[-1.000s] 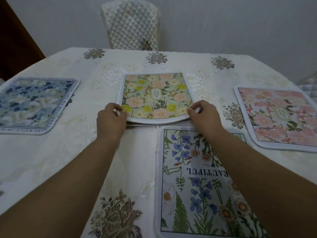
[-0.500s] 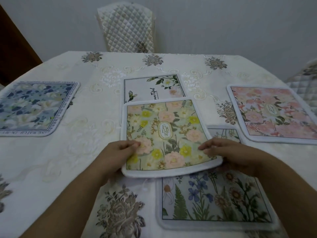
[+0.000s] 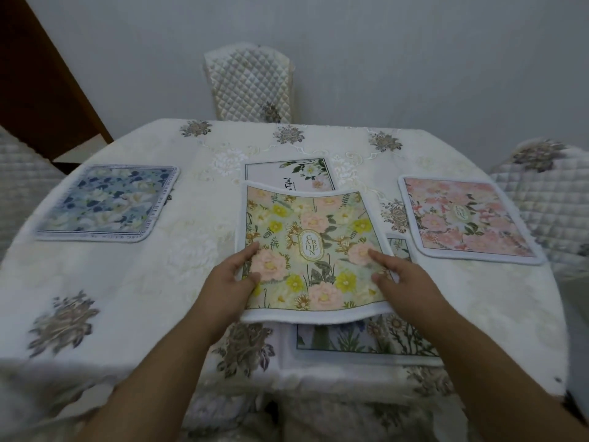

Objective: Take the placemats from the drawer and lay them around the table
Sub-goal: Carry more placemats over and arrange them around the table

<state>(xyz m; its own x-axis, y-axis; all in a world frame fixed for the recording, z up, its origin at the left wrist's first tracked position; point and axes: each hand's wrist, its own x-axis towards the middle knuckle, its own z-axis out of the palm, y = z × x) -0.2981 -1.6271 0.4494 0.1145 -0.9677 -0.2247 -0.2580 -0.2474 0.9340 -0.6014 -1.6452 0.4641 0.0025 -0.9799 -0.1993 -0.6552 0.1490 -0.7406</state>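
A green placemat with yellow and pink flowers (image 3: pixel 314 244) is lifted off the table, tilted toward me. My left hand (image 3: pixel 231 282) grips its left edge and my right hand (image 3: pixel 400 277) grips its right edge. Beneath it lies a white placemat with blue flowers and ferns (image 3: pixel 360 342), mostly covered. Behind it a white placemat with a rose print (image 3: pixel 288 175) lies flat at the table's middle. A blue floral placemat (image 3: pixel 106 202) rests at the left side, a pink floral placemat (image 3: pixel 465 215) at the right.
The table (image 3: pixel 134 282) wears a cream embroidered cloth with grey flower motifs. Quilted chairs stand at the far side (image 3: pixel 248 81), at the right (image 3: pixel 548 199) and at the left edge (image 3: pixel 19 183). A dark wooden door (image 3: pixel 41 78) is at the back left.
Both hands have lifted the green placemat off the white rose placemat and drawn it toward me, over the blue-flower placemat. The view has pulled back from the table.
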